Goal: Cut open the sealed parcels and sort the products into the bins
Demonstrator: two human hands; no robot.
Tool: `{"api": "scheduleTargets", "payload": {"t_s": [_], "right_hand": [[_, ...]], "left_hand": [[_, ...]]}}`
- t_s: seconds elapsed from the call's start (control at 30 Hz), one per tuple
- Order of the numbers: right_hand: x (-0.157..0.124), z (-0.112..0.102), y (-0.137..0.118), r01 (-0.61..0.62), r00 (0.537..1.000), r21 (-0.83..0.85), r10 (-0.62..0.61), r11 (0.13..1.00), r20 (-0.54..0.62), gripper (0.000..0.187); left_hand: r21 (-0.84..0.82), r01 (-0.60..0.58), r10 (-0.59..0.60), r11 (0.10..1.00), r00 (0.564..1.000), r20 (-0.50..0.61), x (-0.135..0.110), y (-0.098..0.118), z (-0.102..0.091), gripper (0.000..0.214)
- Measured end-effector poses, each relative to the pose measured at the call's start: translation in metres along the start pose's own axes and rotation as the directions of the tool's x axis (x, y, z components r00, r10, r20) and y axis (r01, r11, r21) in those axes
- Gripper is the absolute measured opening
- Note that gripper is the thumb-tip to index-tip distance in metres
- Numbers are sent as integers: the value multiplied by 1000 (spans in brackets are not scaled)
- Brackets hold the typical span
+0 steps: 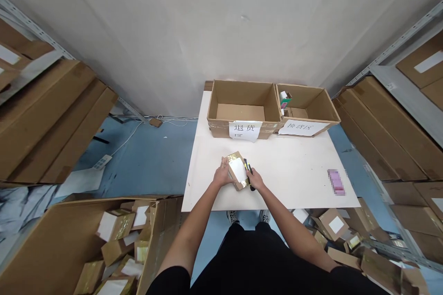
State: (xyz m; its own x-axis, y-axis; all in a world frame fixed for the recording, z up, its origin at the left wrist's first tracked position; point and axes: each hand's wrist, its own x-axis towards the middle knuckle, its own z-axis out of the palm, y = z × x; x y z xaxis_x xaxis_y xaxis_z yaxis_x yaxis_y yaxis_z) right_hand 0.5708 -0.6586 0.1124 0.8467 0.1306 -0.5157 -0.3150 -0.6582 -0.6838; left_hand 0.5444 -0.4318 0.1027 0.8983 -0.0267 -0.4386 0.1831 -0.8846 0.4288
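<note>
Head view: L hand (221, 176) grips parcel (237, 170), R hand (256, 180) clenches black-yellow tool (247, 166) alongside; a slip could nick L fingers.

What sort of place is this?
Likely a warehouse sorting room: stacked cartons on metal racks, a big carton full of small labelled parcels, and two open boxes with paper signs on a white table. The left hand holds one parcel.
</note>
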Motion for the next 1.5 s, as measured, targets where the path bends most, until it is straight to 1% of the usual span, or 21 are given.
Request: {"api": "scheduleTargets", "payload": {"t_s": [0.07, 0.13, 0.2, 0.27, 0.33, 0.37, 0.47, 0.6, 0.73, 0.93, 1.07, 1.17, 1.27, 1.33, 1.43, 1.5], "right_hand": [[-2, -12, 7, -13, 1000, 67, 14, 998, -25, 25], [-1, -26, 11, 8, 999, 75, -6, 997, -35, 30], [3, -43, 12, 65, 996, -7, -65, 998, -60, 42], [12, -60, 8, 117, 988, -137, -130, 984, -88, 52], [24, -74, 3, 133, 982, -271, -163, 953, -91, 58], [30, -79, 0, 128, 984, -328, -162, 936, -80, 59], [46, -86, -7, 109, 991, -440, -130, 891, -18, 60], [50, -79, -14, 124, 992, -478, -126, 870, 27, 58], [40, -69, -19, 97, 995, -508, -99, 856, 23, 58], [27, -60, -24, 30, 1000, -545, -23, 838, 19, 61], [16, -61, -25, -2, 998, -577, 34, 817, 44, 65], [-1, -67, -25, -31, 991, -611, 106, 791, 87, 69], [-28, -74, -16, -48, 976, -619, 167, 784, 137, 61], [-52, -80, -2, -55, 969, -619, 192, 783, 157, 56], [-88, -94, 30, -68, 964, -619, 211, 782, 161, 58], [-107, -105, 55, -77, 966, -577, 205, 813, 160, 56]], "left_hand": [[-9, -45, 45, 999, 999, 10, 5, 17, 8, 147], [-12, -80, 80, 997, 996, 34, 14, 39, 15, 145], [-2, -93, 93, 996, 992, 82, 26, 65, 20, 145], [23, -87, 84, 996, 987, 135, 39, 88, 22, 148], [53, -84, 75, 995, 983, 165, 49, 105, 23, 150], [69, -82, 69, 994, 982, 176, 53, 109, 22, 151], [106, -71, 49, 992, 979, 197, 57, 113, 21, 151], [149, -37, 5, 988, 977, 211, 54, 107, 20, 149], [175, -16, -22, 984, 976, 216, 51, 107, 20, 149], [216, 3, -53, 976, 973, 227, 54, 116, 17, 149], [252, 4, -64, 968, 970, 233, 57, 122, 17, 152], [275, 1, -64, 961, 973, 222, 60, 127, 17, 152], [301, -18, -53, 954, 972, 227, 63, 132, 18, 153], [319, -28, -48, 947, 972, 230, 66, 134, 17, 154], [330, -43, -34, 943, 974, 225, 68, 134, 17, 156], [304, -45, -17, 952, 980, 196, 66, 134, 20, 154]]}}
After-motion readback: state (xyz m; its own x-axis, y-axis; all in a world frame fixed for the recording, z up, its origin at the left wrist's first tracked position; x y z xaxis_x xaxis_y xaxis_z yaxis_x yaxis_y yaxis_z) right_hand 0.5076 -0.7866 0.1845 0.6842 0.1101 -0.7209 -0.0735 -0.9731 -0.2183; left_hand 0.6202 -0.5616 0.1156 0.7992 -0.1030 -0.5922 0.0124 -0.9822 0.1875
